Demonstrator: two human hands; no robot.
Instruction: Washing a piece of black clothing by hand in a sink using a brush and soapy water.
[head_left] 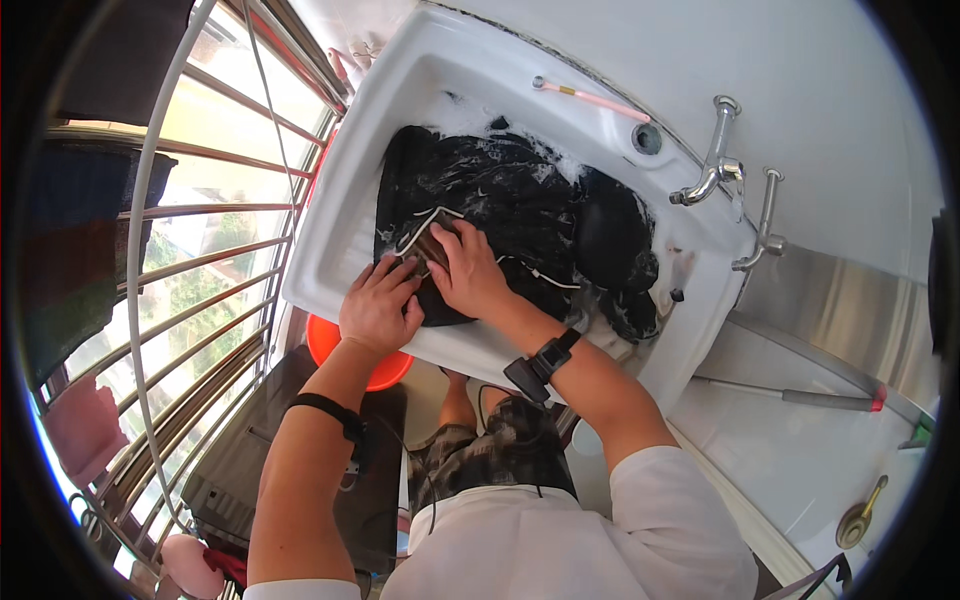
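"Inside the white sink (340,190), what lies there?"

"A crumpled, wet-looking mass of black cloth (490,170) covers much of the sink's bottom, with white foam (460,118) along its far side. A white cord (548,279) crosses the cloth nearer the sink's close rim."

"And how is your grip disposed?"

"Toward the sink's near left portion. My right grip (468,265) rests with bent fingers upon a brown piece (432,248) edged in white, lying on the cloth. My left grip (380,308) sets its fingertips just beside it, by the sink's near rim. Whether either is clenched on the material, I cannot tell."

"What surrounds the sink?"

"Along its far ledge, a pink stick (600,98); above its right end, two metal taps (715,170); below its near left side, an orange-red tub (388,374)."
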